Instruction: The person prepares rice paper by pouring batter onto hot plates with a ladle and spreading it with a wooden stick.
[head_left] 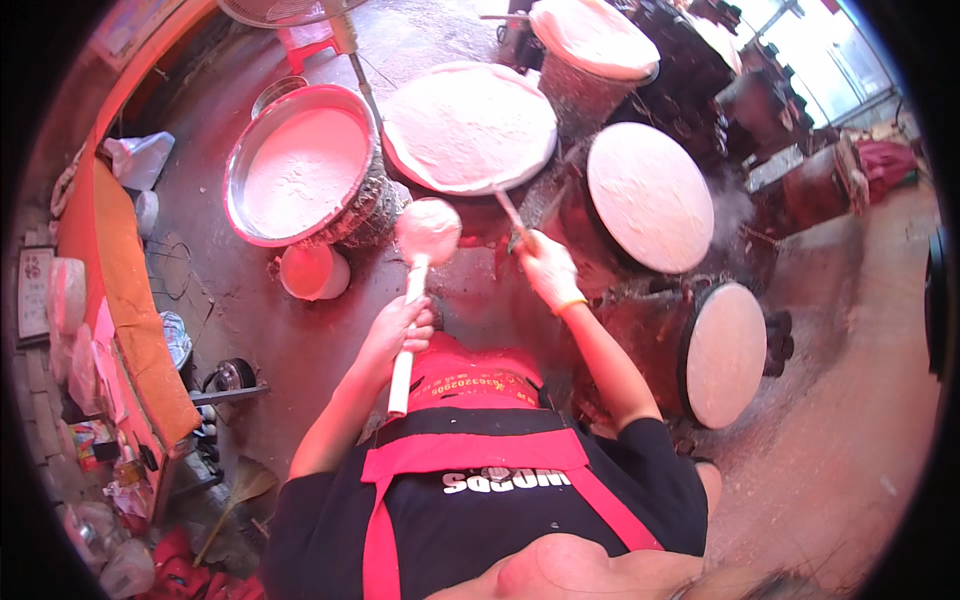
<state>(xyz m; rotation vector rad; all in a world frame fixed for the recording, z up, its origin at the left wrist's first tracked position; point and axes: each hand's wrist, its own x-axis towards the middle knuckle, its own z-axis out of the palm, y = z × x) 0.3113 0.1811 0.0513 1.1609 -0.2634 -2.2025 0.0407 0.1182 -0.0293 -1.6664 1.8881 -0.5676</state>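
My left hand point(395, 338) is closed round the white handle of a ladle point(430, 232), whose round head is coated in pale batter. The ladle is held between the batter basin and the large round griddle point(472, 192). A sheet of pale batter point(470, 125) covers that griddle, wrinkled in places. My right hand point(548, 270), in a pale glove with a yellow cuff, grips a thin stick-like tool point(511, 216). The tool's far end meets the griddle's near rim; its shape there cannot be made out. At the left stands the wide basin point(235, 205) of batter.
More round griddles with pale sheets point(650, 200) point(727, 355) stand to the right, another covered round point(595, 40) at the back. A small bucket point(315, 272) sits below the basin. A fan point(285, 10) rises behind; an orange-covered table point(145, 300) lines the left.
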